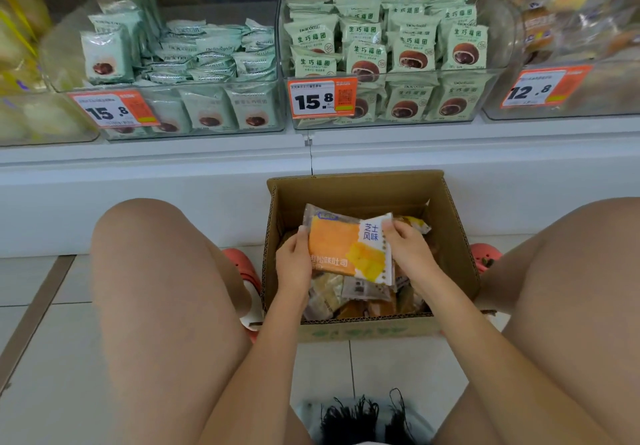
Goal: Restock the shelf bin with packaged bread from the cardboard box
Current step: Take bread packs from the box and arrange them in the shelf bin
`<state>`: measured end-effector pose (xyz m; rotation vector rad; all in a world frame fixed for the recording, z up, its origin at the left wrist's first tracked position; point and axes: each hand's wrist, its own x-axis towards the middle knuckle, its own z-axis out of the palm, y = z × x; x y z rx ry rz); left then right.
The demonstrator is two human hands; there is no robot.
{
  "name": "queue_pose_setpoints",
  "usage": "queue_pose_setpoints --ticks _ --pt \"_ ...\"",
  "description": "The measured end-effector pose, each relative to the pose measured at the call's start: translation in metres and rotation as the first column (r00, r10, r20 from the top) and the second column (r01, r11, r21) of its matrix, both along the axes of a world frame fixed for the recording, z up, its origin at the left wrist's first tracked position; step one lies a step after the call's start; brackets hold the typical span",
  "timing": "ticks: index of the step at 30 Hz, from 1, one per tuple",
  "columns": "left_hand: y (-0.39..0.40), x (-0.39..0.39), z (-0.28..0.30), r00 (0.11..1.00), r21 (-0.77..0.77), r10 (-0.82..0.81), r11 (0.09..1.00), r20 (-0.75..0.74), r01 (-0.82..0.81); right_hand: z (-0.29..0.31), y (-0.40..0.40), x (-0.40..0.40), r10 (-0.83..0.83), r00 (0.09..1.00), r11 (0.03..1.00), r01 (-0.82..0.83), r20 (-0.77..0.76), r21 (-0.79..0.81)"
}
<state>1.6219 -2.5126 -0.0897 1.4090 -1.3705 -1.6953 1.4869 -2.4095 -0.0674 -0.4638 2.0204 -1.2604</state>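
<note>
Two hands: both are placed on one orange-and-white bread packet (349, 250) over the cardboard box (453, 236).
Left hand (293, 264): the packet's left edge is gripped, thumb on top.
Right hand (408, 250): the packet's right edge is pinched by curled fingers.
Cardboard box: set open on the tiled floor (52, 358) between the knees, with more packets (346, 297) heaped inside.
Shelf bins: two clear bins (284, 73) of green-wrapped buns are seen above, with orange price tags (322, 97) on the fronts.
</note>
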Motion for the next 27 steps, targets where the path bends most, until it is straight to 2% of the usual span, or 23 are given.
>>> queue_pose_setpoints --ticks 2,5,9,12,13,15,16,18,21,24,27 --pt "0.002 -0.001 -0.003 0.991 -0.205 -0.053 0.976 0.124 0.078 -0.001 0.003 0.003 -0.102 0.992 0.995 0.101 -0.070 -0.020" --pt "0.006 -0.001 0.002 0.965 -0.421 -0.016 0.898 0.262 0.130 -0.006 0.004 0.003 -0.281 0.955 0.957 0.286 0.096 -0.043" --pt "0.011 -0.003 0.006 0.972 -0.476 0.001 0.872 0.234 0.114 -0.011 0.003 0.005 -0.399 0.833 0.890 0.452 0.384 -0.056" --pt "0.014 -0.004 0.010 0.968 -0.538 -0.034 0.826 0.250 0.168 -0.016 0.006 0.007 -0.424 0.797 0.873 0.486 0.431 -0.039" --pt "0.013 -0.004 0.015 0.961 -0.583 -0.043 0.788 0.272 0.200 -0.017 0.008 0.005 -0.420 0.833 0.884 0.465 0.360 -0.042" --pt "0.008 -0.002 0.030 0.944 -0.688 -0.053 0.671 0.326 0.275 -0.012 0.013 0.000 -0.336 0.942 0.939 0.334 -0.017 -0.086" --pt "0.004 -0.002 0.040 0.934 -0.734 -0.065 0.600 0.352 0.318 -0.004 0.014 -0.003 -0.262 0.944 0.962 0.238 -0.201 -0.137" --pt "-0.003 -0.005 0.058 0.916 -0.794 -0.091 0.471 0.390 0.384 0.021 0.009 -0.010 -0.072 0.924 0.980 -0.004 -0.376 -0.199" --pt "-0.014 -0.014 0.089 0.933 -0.874 -0.067 0.332 0.353 0.354 0.074 -0.007 -0.025 0.189 0.897 0.946 -0.275 -0.399 -0.169" --pt "-0.029 -0.030 0.129 0.966 -0.945 -0.010 0.202 0.260 0.257 0.127 -0.011 -0.047 0.311 0.895 0.902 -0.383 -0.319 -0.198" --pt "-0.045 -0.054 0.174 0.984 -0.981 -0.065 0.087 0.168 0.173 0.176 -0.020 -0.070 0.423 0.841 0.872 -0.479 -0.337 -0.101"
